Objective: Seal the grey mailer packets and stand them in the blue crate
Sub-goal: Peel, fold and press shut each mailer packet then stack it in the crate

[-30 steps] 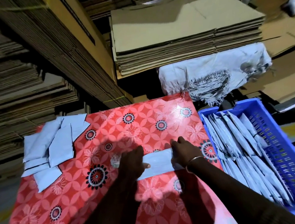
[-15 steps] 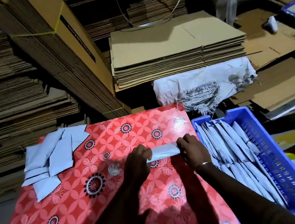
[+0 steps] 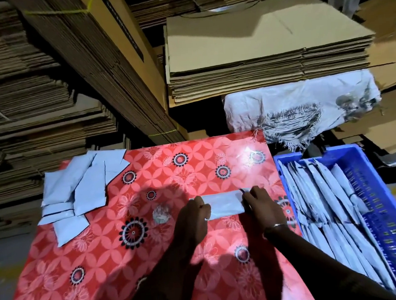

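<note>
Both hands are low over the table (image 3: pixel 59 269). Left hand (image 3: pixel 193 219) and right hand (image 3: pixel 260 206) each pinch an end of one grey mailer packet (image 3: pixel 224 206).

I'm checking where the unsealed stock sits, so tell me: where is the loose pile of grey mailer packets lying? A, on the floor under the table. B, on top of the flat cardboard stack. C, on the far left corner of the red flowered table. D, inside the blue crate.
C: the loose pile of packets lies flat on the far left corner of the red table, across from the blue crate.
</note>
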